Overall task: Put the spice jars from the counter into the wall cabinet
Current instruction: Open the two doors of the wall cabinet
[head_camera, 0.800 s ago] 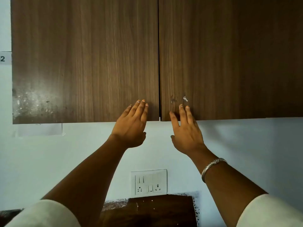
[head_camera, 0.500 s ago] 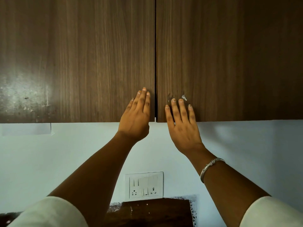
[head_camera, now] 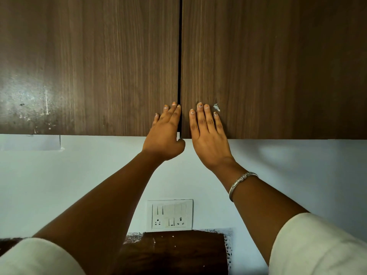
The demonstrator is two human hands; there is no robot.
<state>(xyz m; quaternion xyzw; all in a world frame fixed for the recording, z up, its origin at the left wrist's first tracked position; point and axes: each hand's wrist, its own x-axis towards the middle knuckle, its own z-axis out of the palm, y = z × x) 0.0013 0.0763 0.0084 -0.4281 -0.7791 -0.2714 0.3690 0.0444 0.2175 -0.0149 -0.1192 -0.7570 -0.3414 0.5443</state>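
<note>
From my remote seat, the wall cabinet (head_camera: 119, 66) fills the upper half of my view, and I count two dark wood-grain doors on it: the left door (head_camera: 89, 62) and the right door (head_camera: 278, 62), both shut, with one thin black gap running down between them. The left door carries a scuffed, pale-speckled patch near its lower left corner, and the right door has one small white chip just beside my fingertips. Below the cabinet runs the pale wall (head_camera: 79, 175), and at the bottom edge I see a dark brown surface (head_camera: 174, 253) with white specks along its border; I cannot tell whether it is the table. I see two forearms reaching up, each coming out of a cream sleeve. My left hand (head_camera: 165, 133) lies flat against the lower inner corner of the left door, fingers straight and together, thumb tucked under the bottom edge, holding nothing. My right hand (head_camera: 208, 135) lies flat on the lower inner corner of the right door, four fingers spread a little, also holding nothing. One white switch plate (head_camera: 169, 214) sits on the wall between my arms, with two sockets on it. One silver bangle (head_camera: 241, 182) circles my right wrist. I count no spice jars anywhere in view.
</note>
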